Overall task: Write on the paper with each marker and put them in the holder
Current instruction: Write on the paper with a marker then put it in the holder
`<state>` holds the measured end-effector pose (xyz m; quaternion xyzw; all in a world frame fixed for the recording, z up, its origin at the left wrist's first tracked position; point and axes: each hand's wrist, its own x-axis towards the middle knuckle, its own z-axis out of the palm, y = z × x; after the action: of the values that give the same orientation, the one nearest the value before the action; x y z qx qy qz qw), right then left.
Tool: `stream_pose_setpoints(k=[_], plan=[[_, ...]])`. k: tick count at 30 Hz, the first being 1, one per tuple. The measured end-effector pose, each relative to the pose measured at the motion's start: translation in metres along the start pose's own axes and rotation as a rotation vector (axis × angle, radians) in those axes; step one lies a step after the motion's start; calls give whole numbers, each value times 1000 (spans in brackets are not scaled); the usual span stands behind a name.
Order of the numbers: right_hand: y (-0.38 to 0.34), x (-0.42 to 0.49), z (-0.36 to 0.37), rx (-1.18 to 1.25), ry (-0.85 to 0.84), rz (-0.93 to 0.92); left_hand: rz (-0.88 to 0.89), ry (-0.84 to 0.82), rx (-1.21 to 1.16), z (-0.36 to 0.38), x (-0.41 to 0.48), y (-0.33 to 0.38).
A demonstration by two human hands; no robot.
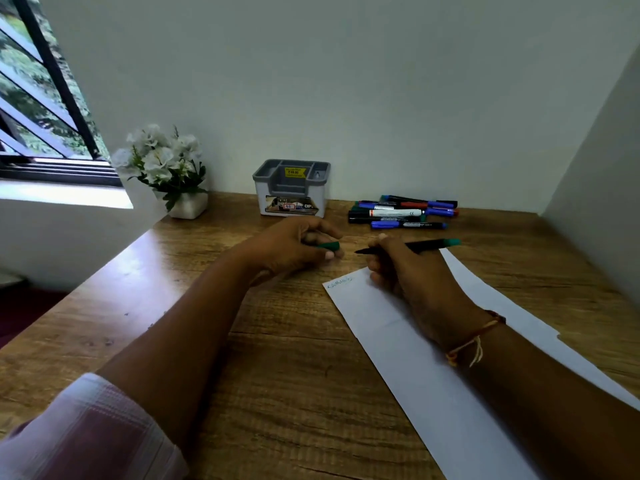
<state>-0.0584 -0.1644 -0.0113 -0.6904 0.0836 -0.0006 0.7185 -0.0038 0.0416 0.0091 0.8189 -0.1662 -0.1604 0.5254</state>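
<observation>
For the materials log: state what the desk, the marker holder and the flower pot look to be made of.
Desk: wood or wood-look laminate, with brown grain lines and a soft sheen on its left side. Marker holder: probably moulded plastic with a matte finish; a grey insert sits in a white body with rounded edges. Flower pot: white, smooth and square; ceramic or plastic, cannot tell which.

The table (284, 358) is wood-grained with a slight sheen – the paper (415, 375) matt white, the holder (291, 188) smooth grey plastic, the sleeve (90, 434) woven cloth.
</observation>
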Motion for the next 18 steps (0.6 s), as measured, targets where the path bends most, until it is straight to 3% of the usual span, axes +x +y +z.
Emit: stream_pose_setpoints(k=[18], plan=[[-8, -7, 0, 11, -20, -72, 84, 49, 49, 10, 1, 1]])
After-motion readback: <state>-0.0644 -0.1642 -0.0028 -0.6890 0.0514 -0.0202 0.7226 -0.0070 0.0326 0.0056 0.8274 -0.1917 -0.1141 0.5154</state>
